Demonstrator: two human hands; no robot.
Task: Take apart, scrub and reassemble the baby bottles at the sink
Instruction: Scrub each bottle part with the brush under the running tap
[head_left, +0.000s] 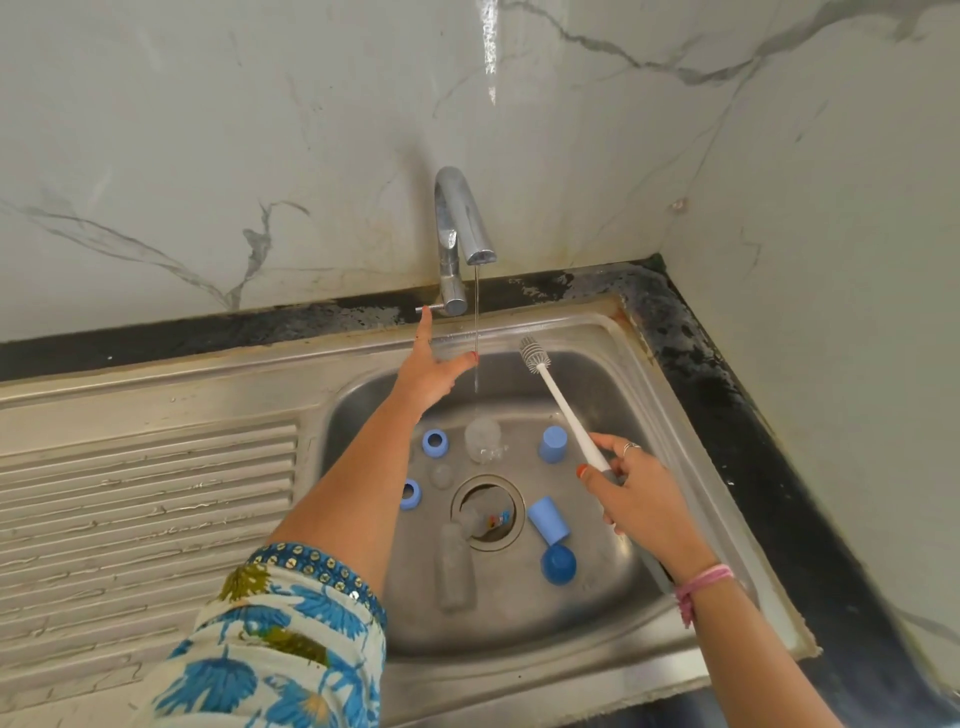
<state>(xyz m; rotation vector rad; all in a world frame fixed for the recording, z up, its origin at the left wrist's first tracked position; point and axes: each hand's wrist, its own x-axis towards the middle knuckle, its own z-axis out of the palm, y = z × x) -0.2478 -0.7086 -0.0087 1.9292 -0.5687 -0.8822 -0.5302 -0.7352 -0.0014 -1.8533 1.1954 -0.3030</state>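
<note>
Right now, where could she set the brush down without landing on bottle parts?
The ribbed drainboard left of the basin is bare. The basin floor around the drain is crowded: blue rings, caps, clear bottles.

Bright daylight, wall glare, curved edges

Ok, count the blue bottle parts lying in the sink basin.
5. One ring at back left, another ring nearer on the left, one cap at back right, a second cap right of the drain, and a round dome piece just beneath it. The left forearm may hide more.
</note>
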